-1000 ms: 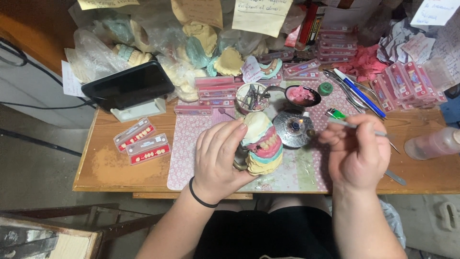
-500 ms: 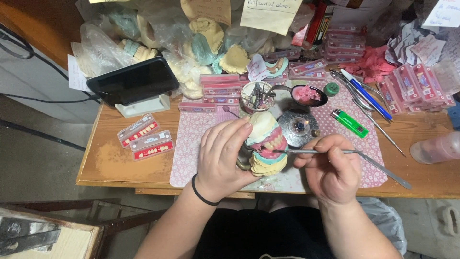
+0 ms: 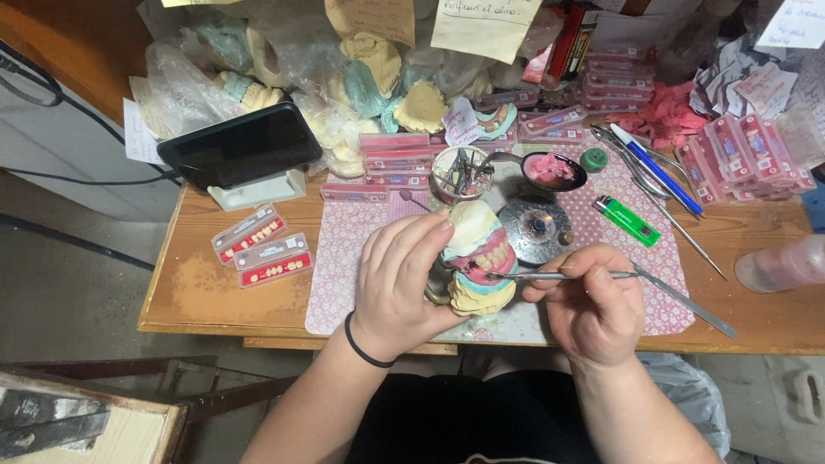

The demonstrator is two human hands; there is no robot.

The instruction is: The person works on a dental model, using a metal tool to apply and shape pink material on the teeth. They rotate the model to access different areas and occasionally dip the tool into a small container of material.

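My left hand (image 3: 397,285) grips a dental model (image 3: 478,256), a pair of cream plaster casts with pink wax gums and a row of teeth, held above the front of the wooden table (image 3: 198,283). My right hand (image 3: 593,305) holds a thin metal wax tool (image 3: 601,277) like a pen. Its tip points left and touches the model at the tooth line. A black band circles my left wrist.
Behind the model stand a round metal burner (image 3: 534,228), a spoon with pink wax (image 3: 550,169), a cup of instruments (image 3: 460,172) and a green lighter (image 3: 628,221). Trays of artificial teeth (image 3: 260,247) lie at the left, a black tablet (image 3: 241,146) behind them. Plaster casts in bags fill the back.
My right hand has moved left from the right side of the mat to the model. The tool's tip now rests on the teeth. My left hand keeps holding the model.
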